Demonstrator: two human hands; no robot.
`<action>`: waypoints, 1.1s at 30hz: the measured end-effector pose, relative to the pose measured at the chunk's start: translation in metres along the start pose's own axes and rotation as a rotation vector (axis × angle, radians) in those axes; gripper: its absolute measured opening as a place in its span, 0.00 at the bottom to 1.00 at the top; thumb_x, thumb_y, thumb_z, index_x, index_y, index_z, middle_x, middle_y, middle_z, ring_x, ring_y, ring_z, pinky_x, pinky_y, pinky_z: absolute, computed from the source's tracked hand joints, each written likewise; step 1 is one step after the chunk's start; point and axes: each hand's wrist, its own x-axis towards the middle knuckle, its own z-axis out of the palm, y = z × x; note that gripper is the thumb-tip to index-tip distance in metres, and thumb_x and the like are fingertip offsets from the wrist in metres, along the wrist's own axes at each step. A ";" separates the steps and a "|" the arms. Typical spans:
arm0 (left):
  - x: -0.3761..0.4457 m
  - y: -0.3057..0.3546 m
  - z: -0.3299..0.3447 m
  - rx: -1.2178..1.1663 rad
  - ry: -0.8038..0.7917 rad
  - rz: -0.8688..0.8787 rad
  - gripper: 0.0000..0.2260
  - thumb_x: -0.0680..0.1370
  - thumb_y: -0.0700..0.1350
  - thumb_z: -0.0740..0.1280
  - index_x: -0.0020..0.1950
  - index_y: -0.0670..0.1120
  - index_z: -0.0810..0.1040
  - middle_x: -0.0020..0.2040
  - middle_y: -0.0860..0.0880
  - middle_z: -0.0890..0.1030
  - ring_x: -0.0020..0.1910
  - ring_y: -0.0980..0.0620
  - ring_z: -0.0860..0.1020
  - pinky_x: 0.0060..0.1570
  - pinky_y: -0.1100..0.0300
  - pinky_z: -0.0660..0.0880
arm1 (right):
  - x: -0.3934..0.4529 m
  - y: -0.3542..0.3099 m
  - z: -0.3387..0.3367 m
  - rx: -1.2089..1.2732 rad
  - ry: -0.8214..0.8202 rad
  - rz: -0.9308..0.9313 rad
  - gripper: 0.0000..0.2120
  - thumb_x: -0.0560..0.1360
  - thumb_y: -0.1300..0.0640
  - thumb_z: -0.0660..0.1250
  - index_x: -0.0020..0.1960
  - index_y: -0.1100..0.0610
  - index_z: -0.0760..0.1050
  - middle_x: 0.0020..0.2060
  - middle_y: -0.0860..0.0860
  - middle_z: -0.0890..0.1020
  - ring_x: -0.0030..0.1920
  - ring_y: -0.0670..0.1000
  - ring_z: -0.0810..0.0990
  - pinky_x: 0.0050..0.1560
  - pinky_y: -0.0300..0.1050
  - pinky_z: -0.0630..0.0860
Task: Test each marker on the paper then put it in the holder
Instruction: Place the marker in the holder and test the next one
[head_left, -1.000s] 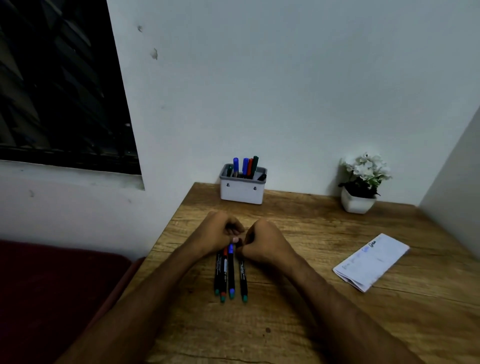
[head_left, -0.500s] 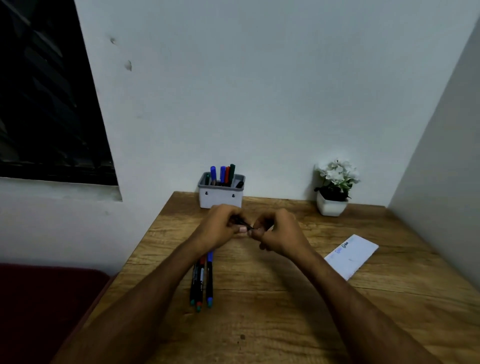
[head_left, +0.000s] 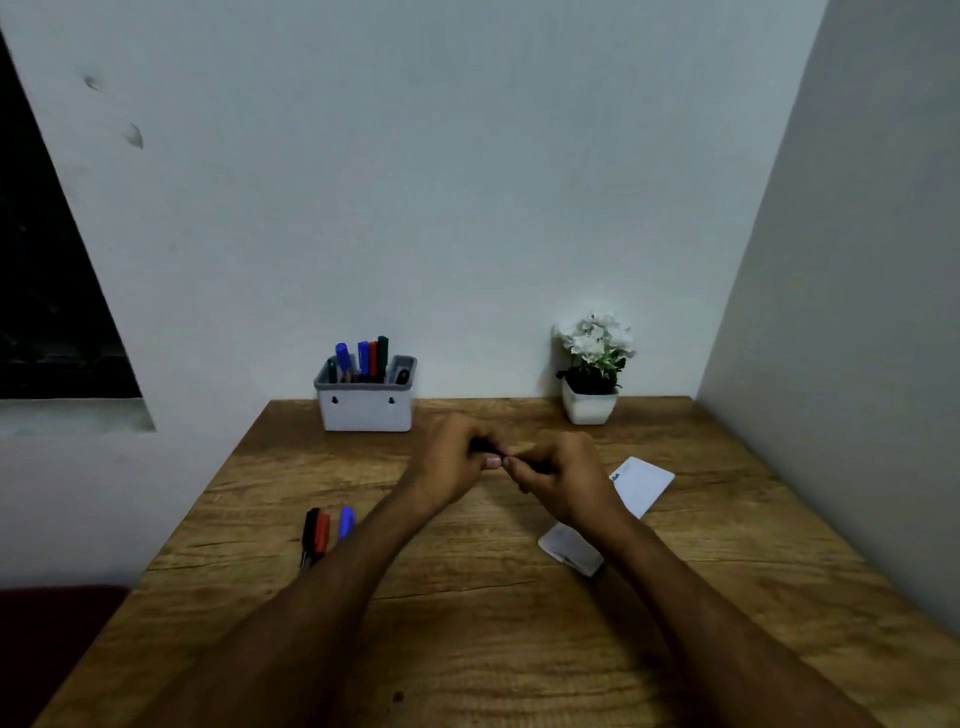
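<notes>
Mid-task, judged from the layout: both hands meet above the bench (head_left: 467, 649), the left hand (head_left: 451, 460) and right hand (head_left: 563, 480) each with fingers curled round one end of a dark marker (head_left: 485, 448), apparently to uncap it; whether the cap is off cannot be told. The holder (head_left: 366, 402), at the back by the wall, already contains several markers standing upright, blue, red and green among them. Three markers (head_left: 324, 530) lie side by side on the bench at left, seemingly not yet tested. The paper (head_left: 641, 483) lies just right of the hands, with faint marks at its far edge.
</notes>
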 end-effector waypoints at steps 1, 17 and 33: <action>0.000 0.000 0.003 -0.021 0.017 0.004 0.08 0.70 0.37 0.76 0.46 0.48 0.87 0.44 0.53 0.86 0.43 0.65 0.81 0.46 0.72 0.75 | 0.000 0.003 0.001 -0.015 -0.011 -0.005 0.11 0.78 0.55 0.73 0.37 0.53 0.87 0.26 0.53 0.83 0.28 0.55 0.79 0.30 0.51 0.70; 0.014 -0.023 0.043 0.075 0.012 -0.130 0.06 0.71 0.43 0.76 0.46 0.51 0.87 0.44 0.55 0.86 0.44 0.63 0.80 0.48 0.61 0.79 | -0.008 0.039 -0.028 0.016 -0.051 0.366 0.09 0.81 0.59 0.69 0.56 0.60 0.86 0.37 0.45 0.83 0.39 0.43 0.80 0.41 0.39 0.74; 0.009 -0.023 0.055 0.131 0.067 -0.149 0.11 0.72 0.45 0.76 0.54 0.47 0.85 0.50 0.50 0.85 0.48 0.57 0.80 0.48 0.64 0.75 | -0.030 0.039 -0.037 0.785 0.054 0.366 0.15 0.81 0.75 0.61 0.63 0.65 0.79 0.43 0.63 0.87 0.45 0.59 0.88 0.46 0.48 0.85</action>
